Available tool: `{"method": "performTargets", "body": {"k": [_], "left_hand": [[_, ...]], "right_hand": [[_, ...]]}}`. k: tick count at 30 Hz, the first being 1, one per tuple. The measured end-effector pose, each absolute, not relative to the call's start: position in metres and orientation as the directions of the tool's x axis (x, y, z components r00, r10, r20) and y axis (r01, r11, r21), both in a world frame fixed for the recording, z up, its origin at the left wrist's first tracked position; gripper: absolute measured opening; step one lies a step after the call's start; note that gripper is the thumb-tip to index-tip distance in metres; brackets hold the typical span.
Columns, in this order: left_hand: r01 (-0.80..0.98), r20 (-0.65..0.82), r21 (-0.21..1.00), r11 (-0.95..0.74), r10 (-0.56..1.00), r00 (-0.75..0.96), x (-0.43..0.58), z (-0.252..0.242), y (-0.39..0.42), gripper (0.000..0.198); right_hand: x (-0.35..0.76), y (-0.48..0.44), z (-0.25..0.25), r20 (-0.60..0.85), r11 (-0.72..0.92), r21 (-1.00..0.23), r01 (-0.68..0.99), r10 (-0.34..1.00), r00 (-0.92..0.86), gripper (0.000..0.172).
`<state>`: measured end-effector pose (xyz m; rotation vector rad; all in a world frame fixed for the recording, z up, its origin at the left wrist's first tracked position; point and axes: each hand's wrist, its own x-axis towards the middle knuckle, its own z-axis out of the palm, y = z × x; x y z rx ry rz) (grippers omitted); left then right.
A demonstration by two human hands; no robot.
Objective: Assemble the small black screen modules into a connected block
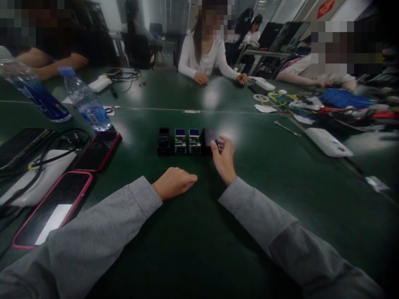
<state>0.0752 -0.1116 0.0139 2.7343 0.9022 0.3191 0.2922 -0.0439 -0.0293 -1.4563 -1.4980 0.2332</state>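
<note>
My left hand (pixel 175 182) rests on the green table, closed in a loose fist, with nothing showing in it. Beyond it stands a short row of small devices: a black case (pixel 163 141) at the left, then a circuit board with a small screen (pixel 180 141) and a second such board (pixel 195 141). At the row's right end is a dark, flat rectangular piece (pixel 211 136). Around that piece's right edge my right hand (pixel 225 158) has its thumb and fingers curled. The far fingertips are partly hidden.
Left of me lie a red-edged phone (pixel 98 151), a pink-cased phone (pixel 56 211), a white power bank (pixel 40 176) and cables. Two bottles, one clear (pixel 89 101), stand behind. Tangled wires (pixel 289 99) and a white device (pixel 328 142) lie right. Several people sit around.
</note>
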Motion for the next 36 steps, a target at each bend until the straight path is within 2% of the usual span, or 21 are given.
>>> {"method": "performTargets", "body": {"k": [5,12,22,30,36], "left_hand": [[0.553,0.12,0.305,-0.775,0.608,0.785,0.075,0.015,-0.112,0.021],[0.552,0.115,0.305,-0.776,0.606,0.787,0.075,0.015,-0.111,0.022],[0.557,0.122,0.299,-0.775,0.61,0.783,0.075,0.013,-0.111,0.022],[0.546,0.129,0.304,-0.781,0.601,0.789,0.075,0.014,-0.111,0.023],[0.548,0.129,0.302,-0.78,0.602,0.788,0.075,0.013,-0.111,0.023]], "right_hand": [[0.291,-0.049,-0.023,0.534,0.305,-0.638,0.707,0.837,0.121,0.056],[0.29,-0.048,-0.021,0.502,0.314,-0.714,0.625,0.852,0.146,0.041],[0.299,-0.041,-0.021,0.53,0.304,-0.677,0.67,0.833,0.158,0.056],[0.315,-0.03,-0.03,0.475,0.246,-0.759,0.603,0.842,0.254,0.052],[0.311,-0.033,-0.027,0.529,0.311,-0.736,0.602,0.819,0.224,0.052]]}}
